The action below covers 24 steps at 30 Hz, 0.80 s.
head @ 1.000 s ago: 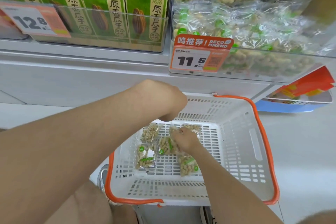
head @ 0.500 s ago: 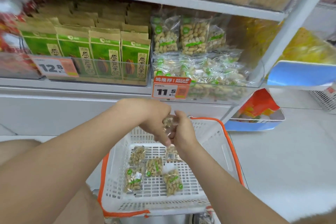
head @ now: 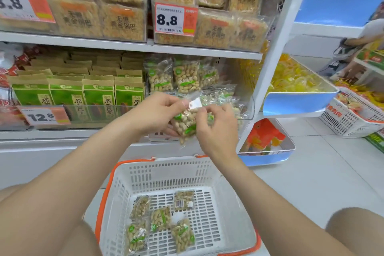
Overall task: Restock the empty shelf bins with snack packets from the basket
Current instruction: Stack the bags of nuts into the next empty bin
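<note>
Sitting nearest, a white basket [head: 228, 203] with an orange rim holds five peanut packets [head: 160, 219] lying flat on its slotted floor. Above it, both hands grip a held packet [head: 186, 124] of peanuts. The left hand [head: 158, 112] curls its fingers round the left side, and the right hand [head: 218, 129] pinches the upper right edge. This packet hangs just in front of a clear bin [head: 247, 110] on the middle shelf, which is filled with more peanut bags [head: 185, 77], some upright at the back. The neighbouring bin to the left holds rows of green packs [head: 66, 97]. Higher up, clear bins carry crispy rice packs [head: 122, 23]. To the right, a blue tray [head: 291, 102] holds yellow sweets [head: 291, 79].
</note>
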Motion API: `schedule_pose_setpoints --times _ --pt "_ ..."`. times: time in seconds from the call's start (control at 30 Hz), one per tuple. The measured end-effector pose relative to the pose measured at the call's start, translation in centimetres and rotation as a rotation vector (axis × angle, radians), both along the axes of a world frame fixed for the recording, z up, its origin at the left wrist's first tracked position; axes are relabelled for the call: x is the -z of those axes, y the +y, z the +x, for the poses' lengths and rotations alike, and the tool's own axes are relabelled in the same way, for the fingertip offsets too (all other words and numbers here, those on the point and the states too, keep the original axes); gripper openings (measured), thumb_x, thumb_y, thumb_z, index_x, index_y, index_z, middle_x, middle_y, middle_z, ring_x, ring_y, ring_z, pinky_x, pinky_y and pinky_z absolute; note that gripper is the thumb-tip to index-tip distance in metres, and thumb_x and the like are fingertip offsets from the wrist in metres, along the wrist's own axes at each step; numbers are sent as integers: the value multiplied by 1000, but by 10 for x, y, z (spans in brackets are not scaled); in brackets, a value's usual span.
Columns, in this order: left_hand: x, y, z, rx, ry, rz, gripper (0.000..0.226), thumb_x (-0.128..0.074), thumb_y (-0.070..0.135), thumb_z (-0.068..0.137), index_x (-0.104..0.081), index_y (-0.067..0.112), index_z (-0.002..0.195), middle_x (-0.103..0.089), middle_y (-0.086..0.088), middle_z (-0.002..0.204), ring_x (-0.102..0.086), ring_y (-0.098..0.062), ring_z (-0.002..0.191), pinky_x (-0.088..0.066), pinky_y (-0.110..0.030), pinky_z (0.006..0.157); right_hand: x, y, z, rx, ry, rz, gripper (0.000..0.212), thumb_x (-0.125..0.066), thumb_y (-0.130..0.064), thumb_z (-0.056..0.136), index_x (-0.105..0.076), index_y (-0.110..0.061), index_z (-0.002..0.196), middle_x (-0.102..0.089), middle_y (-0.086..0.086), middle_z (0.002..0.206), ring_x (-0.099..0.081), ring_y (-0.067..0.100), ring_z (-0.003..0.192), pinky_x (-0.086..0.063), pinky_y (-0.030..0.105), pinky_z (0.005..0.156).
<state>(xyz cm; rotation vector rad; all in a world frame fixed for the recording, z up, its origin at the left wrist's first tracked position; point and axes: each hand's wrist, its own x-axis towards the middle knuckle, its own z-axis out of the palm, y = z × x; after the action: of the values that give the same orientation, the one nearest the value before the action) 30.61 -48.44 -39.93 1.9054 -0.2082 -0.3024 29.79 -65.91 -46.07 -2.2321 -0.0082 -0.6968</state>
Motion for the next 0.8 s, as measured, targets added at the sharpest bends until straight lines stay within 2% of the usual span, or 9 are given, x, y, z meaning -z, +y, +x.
schedule_pose_setpoints --times 0.1,0.2,0.3,0.4,0.5,0.6,0.67,0.73,0.8 --pt "-2 -8 11 -92 -79 -14 39 -61 41 105 -76 5 103 -67 -27 95 -75 -43 89 -66 -43 70 -22 -13 21 -295 7 -130 37 -37 -38 109 -42 -32 73 -45 -7 73 -45 9 72 -31 33 65" --pt "-4 -19 26 -217 -190 21 36 -62 47 102 -78 16 97 -71 -19 93 -77 -32 84 -66 -48 71 -40 -25 49 -426 179 -169 37 -36 -36 113 -43 -31 78 -49 -11 75 -48 1 70 -34 23 63" --pt "-9 -35 38 -281 -245 72 36 -51 42 109 -71 13 115 -70 -4 92 -76 -19 79 -66 -46 74 -51 -38 82 -290 244 -204 43 -35 -41 113 -51 -17 81 -57 -1 81 -55 22 80 -33 36 69" --pt "-5 -44 51 -253 -416 347 28 -47 31 110 -64 16 127 -73 -2 102 -69 -19 94 -55 -36 89 -54 -55 116 -48 312 -113 54 -30 -49 111 -56 -10 83 -65 12 93 -59 35 92 -36 38 74" --pt "7 -49 62 -166 -483 527 30 -51 20 105 -67 14 129 -69 -4 123 -63 -22 116 -48 -33 102 -47 -72 145 88 428 13 78 -32 -71 101 -63 -3 124 -65 20 126 -61 39 114 -42 38 84" --pt "18 -52 71 -109 -625 753 30 -51 23 102 -67 19 126 -62 -5 129 -53 -28 122 -45 -46 105 -39 -81 166 25 427 153 82 -55 -62 99 -36 -3 153 -50 16 148 -52 38 132 -42 36 92" --pt "22 -52 77 -73 -660 868 29 -51 26 101 -65 21 125 -59 -4 129 -49 -29 119 -41 -47 102 -34 -80 179 -20 391 163 73 -60 -56 99 -40 -5 146 -55 10 135 -53 36 128 -44 42 102" --pt "25 -51 81 -49 -648 919 29 -50 28 101 -65 22 126 -57 -4 129 -48 -29 119 -39 -48 102 -33 -73 188 -28 367 109 56 -62 -57 97 -48 -8 122 -54 -2 103 -55 30 112 -43 56 109" --pt "27 -50 85 -43 -635 943 30 -50 30 101 -65 23 126 -56 -3 128 -48 -29 120 -39 -48 103 -32 -63 195 -70 369 62 51 -62 -59 96 -50 -12 109 -54 -2 98 -56 31 111 -42 62 108"
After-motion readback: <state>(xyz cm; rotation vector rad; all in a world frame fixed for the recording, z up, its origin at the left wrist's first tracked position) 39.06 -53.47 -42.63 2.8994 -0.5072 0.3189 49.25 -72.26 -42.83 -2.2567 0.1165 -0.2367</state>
